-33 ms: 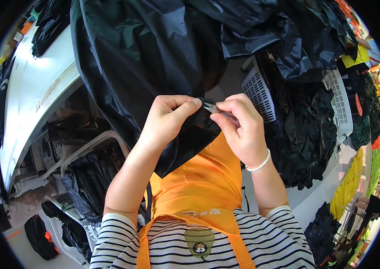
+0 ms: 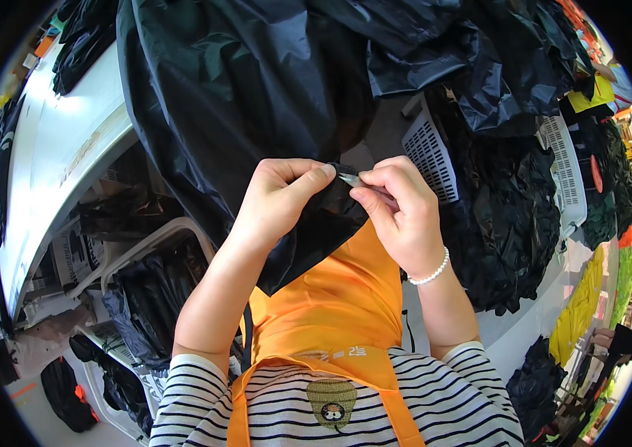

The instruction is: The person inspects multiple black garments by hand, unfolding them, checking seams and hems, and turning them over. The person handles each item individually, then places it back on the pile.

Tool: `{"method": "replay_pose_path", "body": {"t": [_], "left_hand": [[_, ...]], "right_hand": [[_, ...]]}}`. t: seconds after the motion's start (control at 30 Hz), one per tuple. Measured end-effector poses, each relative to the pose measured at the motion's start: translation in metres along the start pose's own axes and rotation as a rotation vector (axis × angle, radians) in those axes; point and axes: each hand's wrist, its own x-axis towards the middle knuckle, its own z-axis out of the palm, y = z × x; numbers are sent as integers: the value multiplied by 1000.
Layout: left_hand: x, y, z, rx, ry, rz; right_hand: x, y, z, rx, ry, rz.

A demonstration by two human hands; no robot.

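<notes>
Between the thumb and fingers of my left hand (image 2: 286, 197), the edge of a shiny black cloth (image 2: 249, 89) is pinched. The cloth hangs down from the far side and drapes over my lap. My right hand (image 2: 404, 205) is closed around a small tool with a pointed silvery tip (image 2: 348, 179); its rest is hidden by my fingers, so its exact kind does not show. That tip meets the black edge just beside my left thumb. A white beaded bracelet (image 2: 431, 270) circles my right wrist.
A white table (image 2: 62, 141) curves along the left. White plastic baskets (image 2: 429, 153) and piles of black cloth (image 2: 506, 231) stand to the right. More black bundles (image 2: 156, 305) lie in baskets at lower left. Yellow cloth (image 2: 578, 305) lies far right, and another person's arm (image 2: 605, 72) shows at upper right.
</notes>
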Motion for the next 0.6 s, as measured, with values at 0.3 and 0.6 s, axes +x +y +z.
{"method": "replay_pose_path", "body": {"t": [0.3,0.6], "left_hand": [[-6,1,-2,82,-2,137],[-158,32,-104,685,436,759]], "right_hand": [[4,10,2,332,30,97],[1,58,27,581,138,449]]}}
